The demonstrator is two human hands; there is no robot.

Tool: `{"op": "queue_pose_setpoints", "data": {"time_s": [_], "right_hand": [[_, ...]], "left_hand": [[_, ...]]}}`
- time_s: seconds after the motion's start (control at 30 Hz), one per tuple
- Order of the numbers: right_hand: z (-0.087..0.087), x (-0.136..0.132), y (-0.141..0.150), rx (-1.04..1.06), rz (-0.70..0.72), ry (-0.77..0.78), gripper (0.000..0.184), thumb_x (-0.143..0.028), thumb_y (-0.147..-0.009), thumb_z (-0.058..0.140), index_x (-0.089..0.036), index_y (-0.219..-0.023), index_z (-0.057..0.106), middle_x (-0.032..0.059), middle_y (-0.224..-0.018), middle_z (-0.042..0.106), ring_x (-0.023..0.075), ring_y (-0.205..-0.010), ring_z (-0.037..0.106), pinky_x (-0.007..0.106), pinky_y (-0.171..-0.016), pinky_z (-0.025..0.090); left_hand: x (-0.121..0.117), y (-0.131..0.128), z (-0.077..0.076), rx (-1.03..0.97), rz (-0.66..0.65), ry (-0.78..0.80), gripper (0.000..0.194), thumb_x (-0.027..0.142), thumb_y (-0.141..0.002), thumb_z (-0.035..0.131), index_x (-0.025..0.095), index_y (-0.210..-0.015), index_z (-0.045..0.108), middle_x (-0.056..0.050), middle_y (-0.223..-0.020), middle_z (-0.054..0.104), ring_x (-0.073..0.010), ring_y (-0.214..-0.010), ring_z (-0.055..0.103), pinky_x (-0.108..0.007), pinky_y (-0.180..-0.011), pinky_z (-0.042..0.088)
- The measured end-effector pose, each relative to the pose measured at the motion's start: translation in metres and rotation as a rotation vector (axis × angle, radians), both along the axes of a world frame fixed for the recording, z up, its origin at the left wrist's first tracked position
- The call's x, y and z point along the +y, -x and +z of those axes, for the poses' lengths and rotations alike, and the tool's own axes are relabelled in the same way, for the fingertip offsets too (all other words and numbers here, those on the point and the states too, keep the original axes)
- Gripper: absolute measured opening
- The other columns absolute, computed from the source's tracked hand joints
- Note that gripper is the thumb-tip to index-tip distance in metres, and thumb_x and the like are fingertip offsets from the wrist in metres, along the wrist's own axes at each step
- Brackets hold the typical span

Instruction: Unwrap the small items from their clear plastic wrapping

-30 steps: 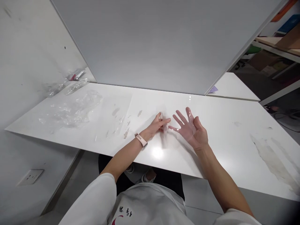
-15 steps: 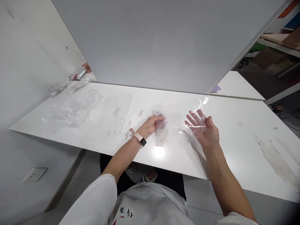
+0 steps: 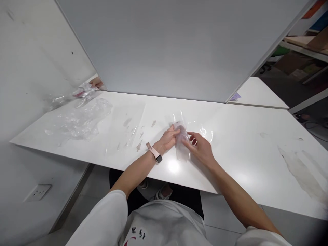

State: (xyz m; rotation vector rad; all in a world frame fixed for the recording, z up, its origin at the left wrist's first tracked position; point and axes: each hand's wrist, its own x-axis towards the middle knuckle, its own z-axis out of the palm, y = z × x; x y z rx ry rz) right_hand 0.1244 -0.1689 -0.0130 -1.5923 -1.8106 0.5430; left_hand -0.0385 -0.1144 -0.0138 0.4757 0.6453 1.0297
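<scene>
Head view: on my feed the left hand (image 3: 168, 138) has the clear pouch (image 3: 183, 150) nipped along its left side, thumb laid across the front and the other fingers mostly out of sight behind. The pouch stands over the middle of the white table (image 3: 243, 147), long way pointing away from the body; I can't tell whether its lower end touches the surface. It sits slightly further right than it did half a second ago.

The bigger change is the right hand (image 3: 202, 148). Half a second back I had it well apart from the pouch, palm up and fingers outstretched under clear film; now it is in at the pouch's right edge, fingers curled, thumb over the front. Whether those fingers are clamped on the plastic, I can't tell from here. A glossy clear film (image 3: 206, 132) shows just beyond its knuckles.

At my far left, a co-worker's hand (image 3: 96, 82), absent a second ago, reaches the clear packets (image 3: 83, 91), which now lie bunched differently. The crumpled plastic (image 3: 79, 121) nearer me hasn't moved.
</scene>
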Motion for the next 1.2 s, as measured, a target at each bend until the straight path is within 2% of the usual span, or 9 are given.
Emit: {"op": "queue_pose_setpoints", "data": {"time_s": [0.1,0.3,0.43,0.53,0.7,0.83,0.9,1.03,1.2], "right_hand": [[-0.010,0.001,0.006,-0.001,0.010,0.029,0.058,-0.062,-0.086,0.059,-0.019,-0.125,0.060,0.0038,-0.079,0.066,0.0175,-0.062,0.057,0.032,-0.058,0.045],[-0.007,-0.004,0.009,-0.224,-0.074,-0.258,0.045,-0.046,-0.099,0.042,-0.021,-0.130,0.062,0.0061,-0.082,0.065,0.0159,-0.063,0.056,0.028,-0.053,0.036],[-0.002,-0.010,0.015,-0.289,0.106,-0.256,0.044,-0.049,-0.101,0.039,-0.026,-0.127,0.066,0.0064,-0.084,0.063,0.0152,-0.064,0.054,0.028,-0.052,0.036],[-0.006,-0.007,0.010,-0.182,0.184,-0.206,0.045,-0.051,-0.102,0.037,-0.027,-0.126,0.067,0.0078,-0.094,0.062,0.0157,-0.069,0.056,0.030,-0.057,0.044],[-0.010,-0.002,-0.004,-0.036,0.089,-0.101,0.045,-0.054,-0.097,0.048,-0.028,-0.129,0.064,0.0079,-0.102,0.061,0.0157,-0.066,0.056,0.036,-0.063,0.051],[-0.004,-0.003,0.000,-0.069,0.133,-0.235,0.038,-0.050,-0.096,0.052,-0.030,-0.126,0.064,0.0110,-0.136,0.055,0.0275,-0.108,0.058,0.043,-0.081,0.052],[-0.003,-0.003,0.003,-0.165,0.227,-0.296,0.028,-0.043,-0.098,0.051,-0.029,-0.113,0.069,0.0091,-0.133,0.059,0.0298,-0.120,0.053,0.048,-0.093,0.047],[-0.011,0.001,-0.001,-0.298,0.275,-0.203,0.030,-0.032,-0.101,0.041,-0.025,-0.102,0.070,0.0088,-0.108,0.067,0.0252,-0.100,0.057,0.045,-0.089,0.044],[-0.018,0.004,-0.008,-0.326,0.228,-0.149,0.035,-0.032,-0.102,0.037,-0.027,-0.115,0.070,0.0110,-0.112,0.063,0.0253,-0.095,0.054,0.044,-0.083,0.045]], "left_hand": [[-0.004,-0.004,-0.001,0.053,-0.007,-0.029,0.024,0.003,-0.087,0.057,0.018,-0.104,0.063,-0.003,-0.099,0.066,-0.0118,-0.092,0.064,-0.028,-0.096,0.047],[-0.013,-0.008,0.008,0.139,-0.047,-0.117,0.022,0.032,-0.089,0.068,0.024,-0.109,0.062,-0.003,-0.107,0.065,-0.0148,-0.099,0.062,-0.029,-0.091,0.047],[-0.012,-0.007,0.007,0.275,-0.069,-0.144,0.028,0.041,-0.083,0.074,0.018,-0.083,0.058,0.000,-0.076,0.055,-0.0111,-0.070,0.053,-0.026,-0.071,0.045],[-0.006,-0.001,0.000,0.492,-0.010,-0.108,0.030,0.040,-0.085,0.071,0.018,-0.075,0.053,0.001,-0.070,0.050,-0.0115,-0.066,0.049,-0.027,-0.067,0.041],[-0.001,0.009,-0.009,0.760,0.169,-0.239,0.020,0.036,-0.084,0.071,0.021,-0.088,0.057,-0.002,-0.088,0.059,-0.0191,-0.089,0.055,-0.032,-0.084,0.043],[-0.003,0.008,-0.011,0.855,0.148,-0.275,0.035,0.034,-0.085,0.069,0.024,-0.117,0.059,-0.008,-0.116,0.061,-0.0270,-0.117,0.053,-0.037,-0.099,0.040],[-0.003,0.008,-0.011,0.916,0.130,-0.303,0.048,0.033,-0.086,0.067,0.024,-0.131,0.054,-0.010,-0.123,0.059,-0.0288,-0.121,0.051,-0.039,-0.102,0.038],[-0.004,0.010,-0.006,1.165,0.174,-0.499,0.058,0.023,-0.085,0.063,0.025,-0.141,0.048,-0.011,-0.127,0.056,-0.0302,-0.123,0.048,-0.042,-0.105,0.036],[-0.013,0.010,0.002,1.394,0.095,-0.706,0.048,0.032,-0.084,0.065,0.023,-0.129,0.055,-0.013,-0.120,0.054,-0.0342,-0.123,0.042,-0.047,-0.106,0.033]]}}
